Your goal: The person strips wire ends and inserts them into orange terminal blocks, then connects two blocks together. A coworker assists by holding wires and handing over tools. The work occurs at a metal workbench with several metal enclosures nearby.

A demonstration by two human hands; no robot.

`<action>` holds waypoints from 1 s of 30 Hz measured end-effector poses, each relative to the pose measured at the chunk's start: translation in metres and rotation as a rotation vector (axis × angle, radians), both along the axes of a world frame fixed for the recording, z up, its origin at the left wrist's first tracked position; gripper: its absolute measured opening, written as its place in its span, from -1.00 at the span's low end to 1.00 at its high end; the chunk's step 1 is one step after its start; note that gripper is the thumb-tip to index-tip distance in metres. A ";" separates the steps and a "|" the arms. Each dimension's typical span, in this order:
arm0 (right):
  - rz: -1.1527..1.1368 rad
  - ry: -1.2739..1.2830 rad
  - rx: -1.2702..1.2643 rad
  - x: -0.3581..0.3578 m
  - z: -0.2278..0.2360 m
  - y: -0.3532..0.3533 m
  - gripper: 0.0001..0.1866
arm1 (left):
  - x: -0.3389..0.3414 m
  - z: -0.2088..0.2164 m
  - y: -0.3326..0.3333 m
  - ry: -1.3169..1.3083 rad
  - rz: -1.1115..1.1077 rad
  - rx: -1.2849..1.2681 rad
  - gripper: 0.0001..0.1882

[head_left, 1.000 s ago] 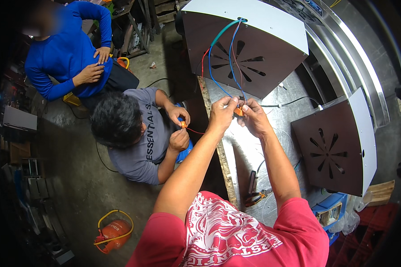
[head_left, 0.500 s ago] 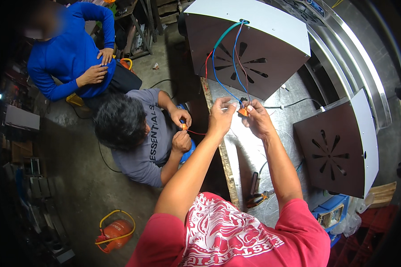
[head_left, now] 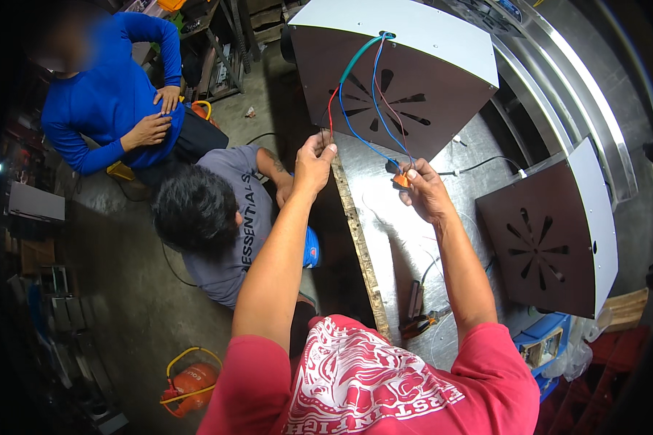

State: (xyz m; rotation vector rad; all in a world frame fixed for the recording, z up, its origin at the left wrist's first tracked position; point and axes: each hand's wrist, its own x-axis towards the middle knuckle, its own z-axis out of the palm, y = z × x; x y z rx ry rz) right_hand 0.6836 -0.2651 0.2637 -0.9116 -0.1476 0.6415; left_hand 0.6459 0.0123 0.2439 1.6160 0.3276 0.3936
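My left hand (head_left: 315, 163) is closed in a pinch on a red wire (head_left: 331, 112) at the table's left edge. This wire hangs from a green sleeve (head_left: 360, 56) that comes out of a hole in the top of a brown and white metal housing (head_left: 413, 69). Between the thumb and fingers of my right hand (head_left: 428, 190) is a small orange and black electrical part (head_left: 400, 180). A blue wire (head_left: 363, 138) and a thin brownish wire (head_left: 392, 109) run down to it from the housing. My fingers partly hide the part.
A second brown and white housing (head_left: 540, 239) stands on the metal table (head_left: 392, 239) at right. Orange-handled pliers (head_left: 421, 325) lie near the front. A person in grey (head_left: 225, 210) crouches beside the table's left edge; another in blue (head_left: 120, 87) stands behind. An orange gas cylinder (head_left: 196, 380) is on the floor.
My left hand has moved left, away from the orange part, and now pinches the red wire. The crouching person's hands have dropped partly behind my arm. My right hand keeps hold of the part.
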 end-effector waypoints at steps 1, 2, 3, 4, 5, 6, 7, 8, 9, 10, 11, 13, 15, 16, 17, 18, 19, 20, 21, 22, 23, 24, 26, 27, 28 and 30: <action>-0.012 -0.001 -0.009 0.001 0.000 0.000 -0.79 | 0.001 0.003 0.001 0.056 -0.027 -0.010 -0.64; -0.001 -0.004 -0.011 0.002 -0.001 0.000 -0.79 | 0.002 0.007 0.002 0.074 -0.061 -0.022 -0.67; 0.013 -0.005 -0.013 0.001 -0.002 -0.001 -0.79 | 0.002 0.009 0.002 0.094 -0.092 -0.035 -0.69; 0.029 -0.009 -0.009 0.003 -0.002 0.000 -0.79 | 0.002 0.013 0.000 0.092 -0.116 -0.003 -0.70; 0.042 -0.007 -0.008 0.005 -0.002 0.001 -0.80 | 0.000 0.015 -0.003 0.089 -0.139 0.029 -0.71; 0.054 -0.002 -0.003 0.005 -0.003 0.001 -0.82 | -0.002 0.017 -0.006 0.088 -0.163 0.061 -0.72; 0.063 0.007 0.001 0.006 -0.003 0.001 -0.83 | -0.003 0.020 -0.010 0.106 -0.175 -0.007 -0.73; 0.064 -0.002 -0.010 0.006 -0.003 0.001 -0.83 | -0.004 0.023 -0.013 0.124 -0.188 -0.076 -0.74; 0.064 -0.017 -0.017 0.006 -0.003 0.001 -0.83 | -0.005 0.027 -0.016 0.158 -0.200 -0.153 -0.75; 0.065 -0.026 -0.024 0.006 -0.003 0.001 -0.83 | -0.006 0.030 -0.019 0.165 -0.224 -0.199 -0.77; 0.072 -0.028 -0.025 0.005 -0.003 0.001 -0.83 | -0.008 0.034 -0.021 0.151 -0.213 -0.221 -0.78; 0.074 -0.033 -0.052 0.005 -0.003 0.000 -0.82 | -0.011 0.039 -0.028 0.195 -0.169 -0.282 -0.79; 0.073 -0.035 -0.064 0.004 -0.003 -0.001 -0.80 | -0.014 0.043 -0.031 0.227 -0.180 -0.344 -0.77; 0.066 -0.039 -0.064 0.004 -0.003 0.000 -0.79 | -0.013 0.044 -0.031 0.237 -0.185 -0.377 -0.76; 0.060 -0.041 -0.064 0.003 -0.002 0.000 -0.78 | -0.013 0.045 -0.030 0.228 -0.180 -0.315 -0.75; 0.062 -0.046 -0.056 0.003 -0.002 0.000 -0.79 | -0.013 0.045 -0.030 0.220 -0.176 -0.259 -0.74; 0.064 -0.049 -0.047 0.002 -0.001 0.000 -0.79 | -0.013 0.044 -0.030 0.216 -0.169 -0.217 -0.73; 0.065 -0.050 -0.035 0.002 -0.001 -0.001 -0.79 | -0.014 0.043 -0.029 0.209 -0.176 -0.199 -0.74; 0.068 -0.055 -0.045 0.001 -0.001 -0.001 -0.79 | -0.015 0.042 -0.029 0.206 -0.181 -0.193 -0.76; 0.069 -0.056 -0.051 0.000 -0.001 -0.002 -0.80 | -0.016 0.042 -0.028 0.205 -0.185 -0.188 -0.77; 0.070 -0.058 -0.057 0.000 -0.001 -0.002 -0.80 | -0.017 0.041 -0.028 0.220 -0.184 -0.186 -0.76; 0.075 -0.061 -0.070 0.000 -0.001 -0.003 -0.79 | -0.019 0.041 -0.028 0.238 -0.184 -0.185 -0.76; 0.084 -0.066 -0.090 0.000 -0.002 -0.003 -0.79 | -0.021 0.041 -0.028 0.254 -0.182 -0.198 -0.75; 0.080 -0.068 -0.093 0.000 -0.002 -0.003 -0.78 | -0.022 0.043 -0.028 0.254 -0.181 -0.214 -0.75; 0.072 -0.065 -0.092 0.000 -0.003 -0.004 -0.78 | -0.023 0.043 -0.029 0.254 -0.186 -0.229 -0.74; 0.066 -0.064 -0.092 0.001 -0.004 -0.004 -0.77 | -0.025 0.047 -0.028 0.256 -0.197 -0.285 -0.73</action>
